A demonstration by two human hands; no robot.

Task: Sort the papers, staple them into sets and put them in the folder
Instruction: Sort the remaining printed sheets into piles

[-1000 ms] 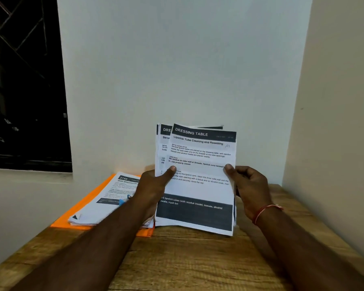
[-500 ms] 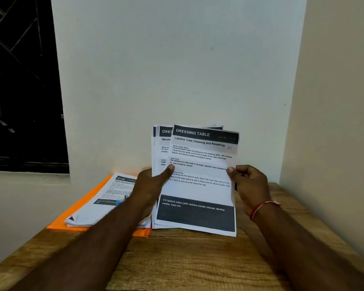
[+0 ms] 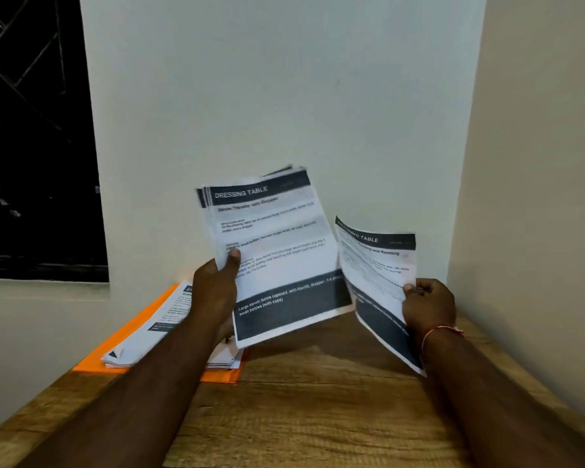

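My left hand (image 3: pixel 217 292) grips a stack of printed sheets (image 3: pixel 277 251) headed "DRESSING TABLE", thumb on the front, held up above the table. My right hand (image 3: pixel 426 305) pinches a single sheet (image 3: pixel 375 275) with the same heading, held apart to the right and tilted down. An orange folder (image 3: pixel 139 336) lies flat at the table's left, with another pile of papers (image 3: pixel 163 319) on top of it, partly hidden by my left forearm. No stapler is visible.
The wooden table (image 3: pixel 318 417) stands in a corner, with a white wall behind and a second wall close on the right. A dark window is at the left.
My right hand has pulled the top "Lipstick Tube" sheet off the stack and moved it right. The stack in my left hand has tilted, showing a new top sheet.
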